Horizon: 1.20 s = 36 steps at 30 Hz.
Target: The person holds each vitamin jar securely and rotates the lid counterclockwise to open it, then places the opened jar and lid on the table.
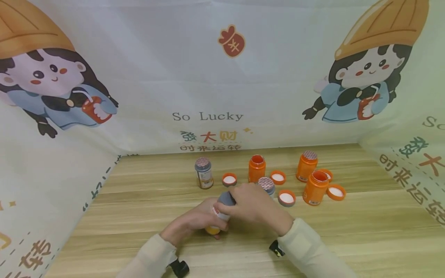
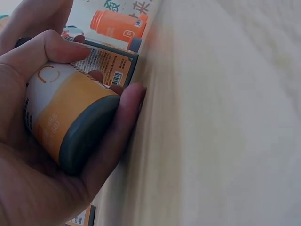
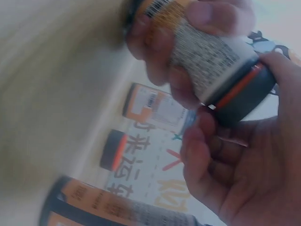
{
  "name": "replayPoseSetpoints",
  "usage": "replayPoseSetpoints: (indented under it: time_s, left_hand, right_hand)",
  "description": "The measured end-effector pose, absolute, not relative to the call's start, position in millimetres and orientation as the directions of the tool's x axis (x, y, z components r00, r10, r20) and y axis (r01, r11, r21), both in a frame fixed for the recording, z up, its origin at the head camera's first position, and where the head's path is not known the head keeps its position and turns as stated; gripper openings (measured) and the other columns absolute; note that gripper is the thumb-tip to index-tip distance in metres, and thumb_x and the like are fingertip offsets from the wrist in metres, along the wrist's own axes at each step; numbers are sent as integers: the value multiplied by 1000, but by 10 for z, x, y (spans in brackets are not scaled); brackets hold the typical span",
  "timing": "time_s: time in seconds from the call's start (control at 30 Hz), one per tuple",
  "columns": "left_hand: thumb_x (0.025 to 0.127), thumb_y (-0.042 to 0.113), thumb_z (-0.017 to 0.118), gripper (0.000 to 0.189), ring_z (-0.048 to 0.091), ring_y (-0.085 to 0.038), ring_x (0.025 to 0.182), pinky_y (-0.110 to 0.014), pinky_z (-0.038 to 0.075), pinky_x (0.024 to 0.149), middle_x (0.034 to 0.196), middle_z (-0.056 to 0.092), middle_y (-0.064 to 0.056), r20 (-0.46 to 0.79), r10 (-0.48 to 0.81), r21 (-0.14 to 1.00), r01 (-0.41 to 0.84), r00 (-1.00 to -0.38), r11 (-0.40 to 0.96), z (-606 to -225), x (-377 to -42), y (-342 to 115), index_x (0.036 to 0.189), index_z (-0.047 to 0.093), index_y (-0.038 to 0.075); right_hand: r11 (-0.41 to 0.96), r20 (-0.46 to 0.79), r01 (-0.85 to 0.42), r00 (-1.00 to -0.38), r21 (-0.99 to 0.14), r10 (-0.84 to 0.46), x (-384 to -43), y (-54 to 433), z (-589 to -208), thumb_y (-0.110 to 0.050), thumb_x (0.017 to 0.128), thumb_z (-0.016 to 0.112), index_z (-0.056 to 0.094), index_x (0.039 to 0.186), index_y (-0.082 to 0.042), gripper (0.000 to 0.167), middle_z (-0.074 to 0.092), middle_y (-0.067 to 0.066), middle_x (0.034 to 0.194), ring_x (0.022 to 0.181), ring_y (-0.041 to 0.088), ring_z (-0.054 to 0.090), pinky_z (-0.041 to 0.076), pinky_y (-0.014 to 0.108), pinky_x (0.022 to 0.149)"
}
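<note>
My left hand (image 1: 196, 218) grips a white and yellow-orange bottle (image 2: 70, 108) round its body, and the bottle is tilted over the table. Its dark grey base faces the left wrist camera. At the other end, my right hand (image 1: 252, 202) pinches the dark grey cap (image 3: 247, 96) between thumb and fingers. A strip of the cap's orange lining shows at the bottle's mouth, and the cap sits slightly askew there. Just behind my right hand stands a grey bottle with a foil seal (image 1: 267, 184), its lower part hidden.
Another foil-sealed grey bottle (image 1: 204, 175) stands further left. Three orange bottles stand at the back and right, one of them foil-sealed (image 1: 307, 166) and one open-mouthed (image 1: 315, 189). Several caps lie white lining up among them, including an orange cap (image 1: 336, 192). A printed cloth (image 1: 208, 85) walls the table (image 1: 139, 208).
</note>
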State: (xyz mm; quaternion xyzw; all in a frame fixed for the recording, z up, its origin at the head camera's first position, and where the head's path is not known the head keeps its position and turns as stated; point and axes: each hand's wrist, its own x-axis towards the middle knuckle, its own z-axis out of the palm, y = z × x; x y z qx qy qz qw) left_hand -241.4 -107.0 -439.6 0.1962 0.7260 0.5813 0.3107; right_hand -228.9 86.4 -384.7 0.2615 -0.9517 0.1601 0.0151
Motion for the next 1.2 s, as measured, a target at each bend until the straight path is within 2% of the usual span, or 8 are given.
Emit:
replayPoseSetpoints:
  time_s: [0.13,0.3,0.57,0.67,0.83,0.97,1.07,1.2]
  left_hand:
    - [74,1,75,40,61,-16,77,-30,60,58,90,62,-3,-218,646,965,-64,-731,254,-4394,-2432,-1084,111,60,6]
    - [73,1,74,40,61,-15,76,-28,59,57,90,62,-3,-195,652,966,-29,-732,257,-4389,-2444,-1092,111,61,5]
    - [74,2,74,42,64,-16,75,-29,60,56,93,65,-7,-204,657,964,-33,-725,263,-4378,-2449,-1100,113,61,5]
    - [74,1,73,39,65,-17,73,-29,59,56,92,66,-7,-209,661,965,-40,-721,261,-4386,-2456,-1109,111,61,4]
    - [75,0,71,37,64,-18,72,-28,58,55,92,65,-8,-192,677,969,-29,-710,244,-4396,-2472,-1105,110,60,1]
    - [75,0,71,40,64,-18,72,-28,58,55,93,64,-9,-188,674,969,-22,-714,247,-4397,-2463,-1100,112,59,-3]
    - [75,0,71,38,64,-17,72,-28,59,55,92,65,-8,-191,675,967,-18,-713,254,-4392,-2444,-1096,111,60,-2]
    - [76,1,72,38,64,-17,72,-28,59,55,91,63,-6,-191,670,965,-13,-717,262,-4382,-2433,-1093,111,60,3]
  right_hand:
    - [783,101,-538,-838,-314,-536,-2282,916,-3792,-64,92,60,59,96,-19,46,57,-5,70,58,12,53,41,24,51]
    - [731,121,-616,-783,-293,-610,-2280,984,-3737,-53,93,66,57,104,-18,37,57,-5,75,61,11,52,40,23,53]
    - [680,114,-674,-730,-288,-674,-2276,1018,-3693,-38,91,68,60,130,-22,43,62,-4,109,82,11,57,49,25,71]
    - [639,150,-713,-693,-287,-706,-2278,1027,-3684,-30,86,70,61,129,-22,45,60,-6,109,84,11,57,49,24,72]
    - [583,221,-774,-631,-247,-744,-2289,1035,-3678,-16,77,72,63,122,-24,47,56,-10,105,82,8,54,46,22,69]
    - [561,246,-794,-606,-232,-756,-2286,1036,-3680,-8,73,69,64,120,-27,50,54,-11,103,81,8,52,45,21,67]
    - [568,235,-784,-618,-250,-750,-2269,1037,-3682,-15,79,72,65,123,-26,46,57,-10,106,83,8,54,48,22,70]
    - [635,197,-712,-698,-301,-689,-2251,1026,-3676,-44,92,70,62,130,-25,43,63,-7,116,87,10,60,52,25,76]
